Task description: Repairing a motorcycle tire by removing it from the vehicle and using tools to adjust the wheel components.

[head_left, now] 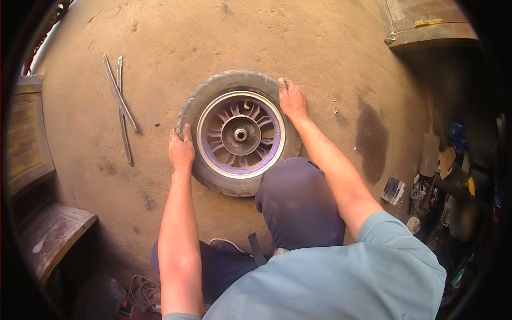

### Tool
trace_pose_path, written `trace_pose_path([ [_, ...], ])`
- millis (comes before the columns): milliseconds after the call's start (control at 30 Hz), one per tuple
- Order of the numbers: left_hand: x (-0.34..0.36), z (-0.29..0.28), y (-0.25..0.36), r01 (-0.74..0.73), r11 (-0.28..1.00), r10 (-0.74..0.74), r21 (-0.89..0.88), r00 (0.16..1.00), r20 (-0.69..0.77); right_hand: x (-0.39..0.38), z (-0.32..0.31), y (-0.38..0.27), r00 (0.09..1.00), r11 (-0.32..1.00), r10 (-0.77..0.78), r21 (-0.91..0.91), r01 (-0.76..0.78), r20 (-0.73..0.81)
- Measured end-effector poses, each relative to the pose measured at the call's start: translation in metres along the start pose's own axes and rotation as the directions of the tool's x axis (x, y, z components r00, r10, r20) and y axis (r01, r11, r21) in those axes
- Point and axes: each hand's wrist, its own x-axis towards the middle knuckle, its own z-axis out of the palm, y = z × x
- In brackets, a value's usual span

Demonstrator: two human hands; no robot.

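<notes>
A small motor-vehicle wheel (pixel 241 135) lies flat on the floor in front of me, its dark rubber tyre (pixel 226 81) around a spoked rim with purplish paint. A short valve stem (pixel 246 106) shows inside the rim's far side. My left hand (pixel 181 149) grips the tyre's left edge, fingers pointing away from me. On the upper right edge, my right hand (pixel 292 99) is closed on the tread, with its far fingers partly hidden. My bent knee (pixel 298 186) overlaps the tyre's lower right edge and hides part of it.
Two long metal bars (pixel 121 96) lie crossed at the left. A small dark piece (pixel 156 124) and a small metal part (pixel 336 113) rest on the floor, near a dark stain (pixel 372 141). Tools (pixel 426 192) crowd the right; wooden furniture (pixel 58 234) stands left, a wooden cabinet (pixel 426 32) far right.
</notes>
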Motion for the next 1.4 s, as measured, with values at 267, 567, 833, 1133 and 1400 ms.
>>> trace_pose_path([
  [267, -0.024, 0.004, 0.0, 0.058, 0.996, -0.048, 0.061, 0.987, -0.156, -0.007, 0.01, -0.014, 0.997, 0.982, 0.051, -0.183, -0.041, 0.052],
  [567, -0.016, 0.01, 0.005, 0.064, 0.994, -0.049, 0.093, 0.986, -0.159, 0.001, 0.017, -0.008, 0.992, 0.963, 0.113, -0.251, -0.096, 0.055],
  [833, -0.019, 0.003, -0.003, 0.012, 1.0, -0.011, 0.002, 0.984, -0.18, 0.006, 0.002, -0.019, 0.972, 0.985, 0.097, -0.158, -0.064, 0.212],
  [1133, -0.017, -0.026, -0.012, 0.024, 0.985, -0.045, -0.171, 0.992, -0.12, 0.014, -0.025, -0.027, 0.904, 0.985, 0.041, 0.133, -0.107, 0.425],
  [1400, -0.008, -0.172, 0.063, -0.553, 0.649, 0.315, -0.522, 0.82, -0.477, 0.015, -0.133, -0.13, 0.899, 0.778, -0.435, 0.522, 0.348, 0.048],
])
